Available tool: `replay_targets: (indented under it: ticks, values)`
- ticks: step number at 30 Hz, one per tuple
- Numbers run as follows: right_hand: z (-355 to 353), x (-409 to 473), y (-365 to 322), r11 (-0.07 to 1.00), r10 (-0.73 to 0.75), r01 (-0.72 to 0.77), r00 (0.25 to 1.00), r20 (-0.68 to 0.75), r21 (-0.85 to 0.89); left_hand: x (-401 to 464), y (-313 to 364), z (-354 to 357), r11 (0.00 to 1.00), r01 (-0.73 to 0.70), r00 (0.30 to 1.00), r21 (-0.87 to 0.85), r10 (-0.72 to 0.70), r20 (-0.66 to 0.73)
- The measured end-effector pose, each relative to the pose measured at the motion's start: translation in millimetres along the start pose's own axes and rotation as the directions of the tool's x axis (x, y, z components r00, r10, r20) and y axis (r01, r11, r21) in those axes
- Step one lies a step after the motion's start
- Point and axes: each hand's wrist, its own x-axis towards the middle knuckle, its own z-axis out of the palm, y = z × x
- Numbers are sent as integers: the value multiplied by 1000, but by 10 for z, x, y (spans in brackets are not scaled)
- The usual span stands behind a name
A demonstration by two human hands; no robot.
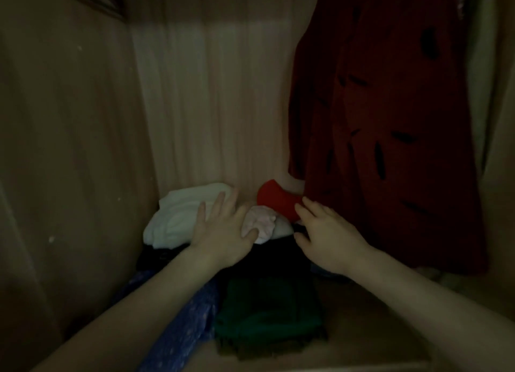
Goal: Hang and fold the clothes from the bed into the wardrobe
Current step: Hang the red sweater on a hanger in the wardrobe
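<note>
I look into a dim wardrobe (209,107). On its floor lies a pile of clothes: a white folded garment (178,213) at the back left, a small pale pink bundle (262,222) in the middle, and a bright red piece (278,201) at the back. A black garment (278,256), a green one (264,313) and a blue dotted cloth (189,324) lie nearer me. My left hand (225,232) lies flat with straight fingers on the white garment, thumb against the pink bundle. My right hand (326,235) hovers over the red piece, fingers loosely bent, holding nothing.
A dark red dress with black marks (390,135) hangs at the right, reaching almost to the pile. The left wardrobe wall (64,149) stands close to the pile. A strip of bare wooden floor (362,330) shows at the front right.
</note>
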Motion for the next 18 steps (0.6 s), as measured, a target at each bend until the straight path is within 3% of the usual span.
replay_targets:
  ticks: [7,18]
  values:
    - [-110,-698,-345,990,137,-138,990,-19,-31,-753,-11,-162,987,-115,983,-116,96,-160]
    - [83,-2365,-1008,903,430,-429,895,115,-38,-2068,270,124,934,-307,952,-183,300,-67]
